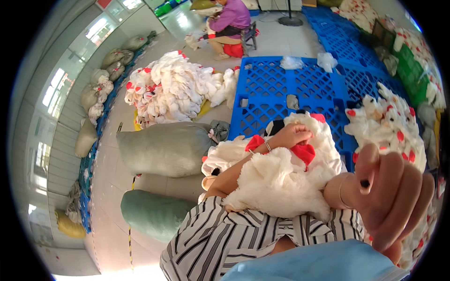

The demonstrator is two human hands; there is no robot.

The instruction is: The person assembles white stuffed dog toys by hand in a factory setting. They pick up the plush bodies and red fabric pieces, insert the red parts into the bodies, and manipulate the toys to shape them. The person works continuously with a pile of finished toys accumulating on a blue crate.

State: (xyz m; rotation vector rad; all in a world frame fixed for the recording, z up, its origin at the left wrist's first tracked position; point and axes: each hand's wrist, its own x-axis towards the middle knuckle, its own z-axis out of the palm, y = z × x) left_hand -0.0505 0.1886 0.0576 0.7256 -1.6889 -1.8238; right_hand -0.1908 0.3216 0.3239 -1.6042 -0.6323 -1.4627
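A fluffy white plush skin (281, 180) lies across my lap, its fur hiding part of my left forearm. My left hand (294, 135) is closed, fingers curled down over a red fabric part (303, 153) of the plush. Close to the camera, my right hand (393, 199) is raised with its fingers folded. A small black piece (364, 183) shows at its thumb and fingertip; its exact kind is too small to make out. More white plush skins with red and black patches (323, 136) lie just beyond my left hand.
Blue plastic pallets (262, 79) stretch ahead. Heaps of white-and-red plush skins lie at left (173, 89) and right (389, 124). A stuffed grey sack (164, 149) and a green sack (154, 213) flank my left side. A seated person in purple (232, 21) works farther off.
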